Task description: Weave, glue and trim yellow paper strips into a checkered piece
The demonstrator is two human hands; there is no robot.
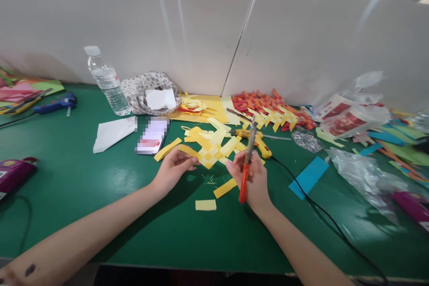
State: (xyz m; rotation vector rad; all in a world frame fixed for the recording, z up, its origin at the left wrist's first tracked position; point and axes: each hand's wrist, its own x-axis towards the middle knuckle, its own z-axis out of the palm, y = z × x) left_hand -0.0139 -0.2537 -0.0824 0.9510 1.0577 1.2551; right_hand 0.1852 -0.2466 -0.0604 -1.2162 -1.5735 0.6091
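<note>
We are keeping one woven yellow paper piece [209, 156] between our hands above the green table [150, 241], its pointed corner facing us, strips fanning outward; our left hand [176, 164] is pinching its left side. Our right hand [255, 178] is gripping orange-handled scissors [248, 157], long axis running away from us, blades pointing toward the wall [187, 31].

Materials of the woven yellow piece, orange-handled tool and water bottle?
Woven yellow piece: likely matte paper; flat, crisp-edged strips.
Orange-handled tool: blade probably metal, grey and mottled; handle likely plastic, smooth, evenly coloured.
Water bottle: likely clear, glossy plastic; see-through, ridged wall.
</note>
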